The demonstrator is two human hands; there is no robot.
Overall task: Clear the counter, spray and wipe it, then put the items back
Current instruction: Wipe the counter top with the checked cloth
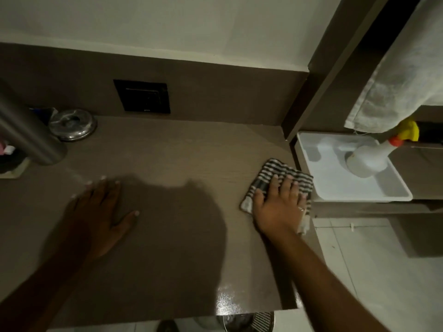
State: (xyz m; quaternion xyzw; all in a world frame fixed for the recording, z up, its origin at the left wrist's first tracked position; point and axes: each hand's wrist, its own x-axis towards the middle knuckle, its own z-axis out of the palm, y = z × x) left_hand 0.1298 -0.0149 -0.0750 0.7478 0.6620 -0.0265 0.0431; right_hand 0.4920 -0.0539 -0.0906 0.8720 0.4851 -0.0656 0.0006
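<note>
The brown counter (172, 159) fills the middle of the head view. My right hand (278, 204) presses flat on a black-and-white striped cloth (275, 171) at the counter's right edge, fingers spread over it. My left hand (103, 212) lies flat and open on the counter at the left, palm down, holding nothing. A white spray bottle (366, 159) with an orange and yellow nozzle lies tilted in a white tray (393, 195) on a lower shelf to the right of the counter.
A shiny steel lidded dish (72, 124) sits at the back left beside a metal cylinder (28, 130). A black wall socket (142, 95) is on the backsplash. A pale towel (398, 80) hangs at the upper right. A wet sheen marks the counter's front edge (230, 300).
</note>
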